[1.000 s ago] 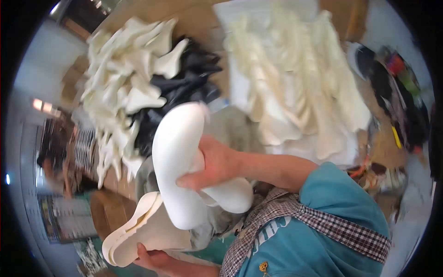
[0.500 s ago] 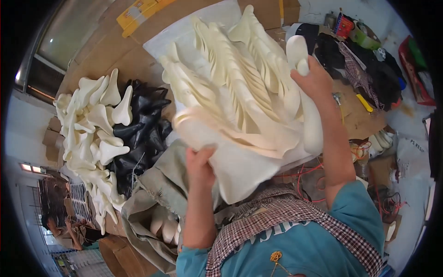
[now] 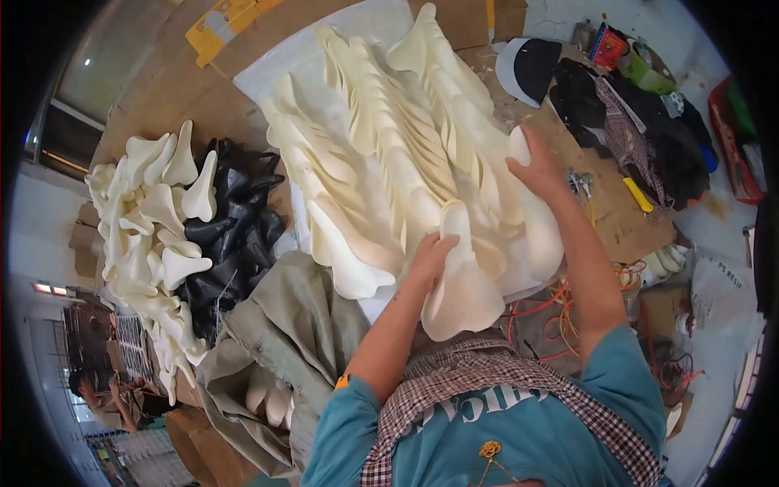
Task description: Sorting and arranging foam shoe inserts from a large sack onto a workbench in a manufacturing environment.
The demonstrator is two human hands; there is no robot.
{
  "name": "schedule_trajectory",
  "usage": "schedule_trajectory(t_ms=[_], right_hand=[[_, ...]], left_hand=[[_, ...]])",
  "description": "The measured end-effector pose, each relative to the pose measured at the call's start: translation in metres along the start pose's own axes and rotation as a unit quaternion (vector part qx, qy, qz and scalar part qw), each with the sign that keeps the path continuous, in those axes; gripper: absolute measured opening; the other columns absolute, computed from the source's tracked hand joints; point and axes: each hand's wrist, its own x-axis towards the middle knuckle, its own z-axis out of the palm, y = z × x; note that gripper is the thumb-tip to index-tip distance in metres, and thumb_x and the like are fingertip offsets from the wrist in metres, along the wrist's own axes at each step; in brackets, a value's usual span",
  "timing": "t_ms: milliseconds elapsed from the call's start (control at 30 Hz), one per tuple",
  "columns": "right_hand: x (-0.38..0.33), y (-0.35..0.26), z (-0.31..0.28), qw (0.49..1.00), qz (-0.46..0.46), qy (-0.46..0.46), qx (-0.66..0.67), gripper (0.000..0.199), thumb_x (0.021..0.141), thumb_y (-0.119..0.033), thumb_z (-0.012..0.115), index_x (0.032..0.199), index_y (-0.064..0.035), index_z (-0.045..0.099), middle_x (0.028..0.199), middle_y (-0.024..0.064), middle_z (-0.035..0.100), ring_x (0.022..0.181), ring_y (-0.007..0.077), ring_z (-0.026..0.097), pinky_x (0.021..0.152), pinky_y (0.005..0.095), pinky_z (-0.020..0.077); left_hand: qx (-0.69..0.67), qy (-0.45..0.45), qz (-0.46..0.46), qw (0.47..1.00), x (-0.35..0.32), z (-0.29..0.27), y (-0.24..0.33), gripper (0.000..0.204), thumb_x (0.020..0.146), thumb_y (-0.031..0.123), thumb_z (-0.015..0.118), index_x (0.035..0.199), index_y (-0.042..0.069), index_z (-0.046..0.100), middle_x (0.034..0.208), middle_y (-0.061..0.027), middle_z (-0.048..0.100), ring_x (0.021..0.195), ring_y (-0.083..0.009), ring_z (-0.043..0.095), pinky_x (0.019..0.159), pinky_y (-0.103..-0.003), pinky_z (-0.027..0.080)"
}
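Cream foam pads shaped like bicycle saddles lie overlapped in long rows [image 3: 389, 162] on a white sheet [image 3: 243, 77]. My left hand [image 3: 430, 260] grips a saddle pad [image 3: 462, 300] near its narrow end, at the front of the middle row; its wide end hangs toward me. My right hand [image 3: 537, 166] is closed on the narrow end of another saddle pad [image 3: 545, 239] at the right row, with the wide end pointing toward me. At the front of the left row lies a saddle pad [image 3: 353, 264] that neither hand touches.
Left are a heap of cream saddle pads [image 3: 166, 207] and black saddle-shaped pieces [image 3: 235, 219]. A grey-green sack [image 3: 284, 325] holding more pads stands close to my left arm. Right are a yellow-handled tool [image 3: 637, 195], dark cloth scraps [image 3: 580, 101] and orange cords [image 3: 560, 316]. A person [image 3: 109, 402] sits far left.
My left hand has moved right and up, now gripping a pad at the middle row. A pad now lies at the left row's front. My right hand has come down slightly with its pad.
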Motion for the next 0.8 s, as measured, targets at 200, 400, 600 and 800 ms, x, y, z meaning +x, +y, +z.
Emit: schedule_trajectory(t_ms=[200,400,600,800], right_hand=[[-0.048,-0.048,-0.045,0.977,-0.105,0.174,-0.057,0.07,0.067,-0.028,0.07,0.127,-0.0063,0.042,0.114,0.0132,0.053,0.103,0.0293,0.052,0.084,0.0389,0.0437],[-0.113,-0.025,0.036,0.985,-0.085,0.098,-0.118,0.075,0.067,-0.03,0.07,0.131,-0.0076,0.037,0.1,0.012,0.054,0.09,0.0288,0.053,0.074,0.0392,0.0458],[-0.133,-0.022,0.069,0.992,-0.098,0.079,-0.024,0.079,0.07,-0.03,0.069,0.135,-0.0073,0.03,0.102,0.0151,0.052,0.093,0.03,0.053,0.076,0.0391,0.0463],[-0.121,-0.028,0.027,0.992,-0.095,0.049,0.071,0.073,0.072,-0.023,0.068,0.134,-0.0052,0.033,0.125,0.0181,0.048,0.111,0.032,0.051,0.087,0.037,0.0449]], left_hand=[[0.099,0.084,0.157,0.979,0.022,-0.028,0.047,0.041,0.077,0.022,0.063,0.111,-0.002,0.057,0.096,-0.012,0.06,0.087,-0.0226,0.058,0.077,-0.031,0.045],[0.204,0.191,0.299,0.912,0.036,-0.022,0.038,0.052,0.076,0.026,0.067,0.117,-0.001,0.051,0.109,-0.0152,0.049,0.099,-0.0257,0.046,0.087,-0.034,0.038],[0.146,0.142,0.259,0.944,-0.002,-0.019,0.034,0.046,0.085,0.02,0.059,0.125,0.003,0.045,0.103,-0.0081,0.056,0.092,-0.0157,0.053,0.079,-0.029,0.045],[0.118,0.116,0.275,0.947,-0.026,-0.02,0.042,0.04,0.087,0.019,0.057,0.122,0.003,0.046,0.104,-0.0067,0.057,0.093,-0.0147,0.054,0.081,-0.029,0.044]])
